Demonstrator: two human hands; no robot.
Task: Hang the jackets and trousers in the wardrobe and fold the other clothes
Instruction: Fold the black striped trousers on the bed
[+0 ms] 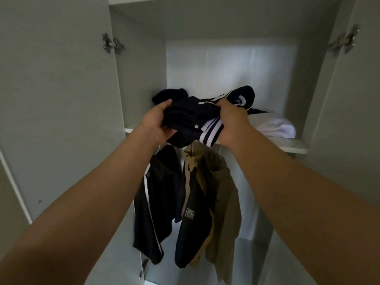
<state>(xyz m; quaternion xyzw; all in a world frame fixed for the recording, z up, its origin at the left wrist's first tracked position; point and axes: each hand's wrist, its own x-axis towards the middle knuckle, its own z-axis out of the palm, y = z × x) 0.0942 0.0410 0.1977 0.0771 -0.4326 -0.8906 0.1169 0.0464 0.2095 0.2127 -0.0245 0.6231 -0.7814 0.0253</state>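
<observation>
Navy white-striped fabric bundle (189,116) sits gripped between curled fingers (171,134): left hand (158,122) at its 9 o'clock, right hand (231,125) at 3.

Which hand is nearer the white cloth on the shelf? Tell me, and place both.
Right. The right hand holds the striped garment just left of the white cloth; the left hand holds the garment's other end, farther left.

No legible text; square badge (189,213) on dark jacket (197,239) unreadable.
</observation>
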